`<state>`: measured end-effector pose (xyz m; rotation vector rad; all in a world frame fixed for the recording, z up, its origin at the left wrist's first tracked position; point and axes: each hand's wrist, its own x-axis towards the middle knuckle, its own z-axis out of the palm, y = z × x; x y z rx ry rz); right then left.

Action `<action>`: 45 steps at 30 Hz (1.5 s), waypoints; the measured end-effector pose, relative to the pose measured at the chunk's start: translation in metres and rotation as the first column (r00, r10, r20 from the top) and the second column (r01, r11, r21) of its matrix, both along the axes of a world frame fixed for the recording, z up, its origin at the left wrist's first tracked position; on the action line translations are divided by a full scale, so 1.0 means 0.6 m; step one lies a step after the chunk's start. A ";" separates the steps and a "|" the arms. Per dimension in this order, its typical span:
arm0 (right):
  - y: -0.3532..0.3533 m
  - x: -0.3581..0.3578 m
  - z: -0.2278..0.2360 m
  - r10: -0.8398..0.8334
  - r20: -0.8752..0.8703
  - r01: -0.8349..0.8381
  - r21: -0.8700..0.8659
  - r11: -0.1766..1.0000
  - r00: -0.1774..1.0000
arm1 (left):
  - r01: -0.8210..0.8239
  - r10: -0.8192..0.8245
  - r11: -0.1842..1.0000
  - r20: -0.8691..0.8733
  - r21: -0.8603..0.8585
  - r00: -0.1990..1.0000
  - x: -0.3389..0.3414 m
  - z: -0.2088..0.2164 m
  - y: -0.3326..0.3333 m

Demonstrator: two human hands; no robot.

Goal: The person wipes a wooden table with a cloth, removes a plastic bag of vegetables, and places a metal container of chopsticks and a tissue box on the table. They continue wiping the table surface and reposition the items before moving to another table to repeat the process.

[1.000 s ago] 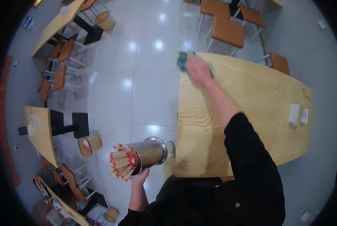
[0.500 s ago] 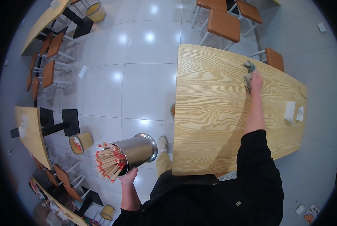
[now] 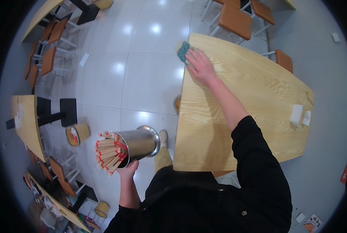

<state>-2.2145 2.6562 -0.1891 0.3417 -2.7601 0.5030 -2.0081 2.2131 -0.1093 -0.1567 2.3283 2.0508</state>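
My left hand (image 3: 127, 169) grips a shiny metal canister (image 3: 142, 143) near its mouth, off to the left of the table. The canister is tilted, its flared base toward the right. Paper-wrapped chopsticks with red ends (image 3: 110, 151) stick out of its mouth, partly in clear plastic. At the far left corner of the wooden table (image 3: 243, 112), my right hand (image 3: 202, 66) presses a greenish-grey cloth (image 3: 183, 50) with its fingers stretched over it. Part of the cloth hangs past the table's edge.
A white box-like holder (image 3: 296, 113) and a small white card (image 3: 306, 117) stand at the table's right end. Brown-seated stools (image 3: 234, 24) stand beyond it. Left across the tiled floor are other tables (image 3: 25, 120), stools and a yellow bin (image 3: 82, 133).
My right hand has swept the cloth leftward from the far right of the table to its far left corner. My left hand still holds the canister.
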 end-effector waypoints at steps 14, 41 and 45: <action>-0.132 0.238 -0.025 0.033 0.298 0.155 -0.586 0.795 0.954 | -0.084 0.083 0.996 0.032 0.037 0.996 -0.013 0.039 0.028; 0.175 0.422 -0.041 -0.654 0.354 0.503 -0.863 0.048 0.669 | -0.052 0.053 0.998 -0.008 0.043 0.999 -0.014 0.015 0.002; 0.148 0.413 -0.093 -0.887 0.377 0.915 0.191 0.355 0.266 | -0.068 0.071 0.997 0.051 -0.042 0.996 -0.013 0.011 -0.003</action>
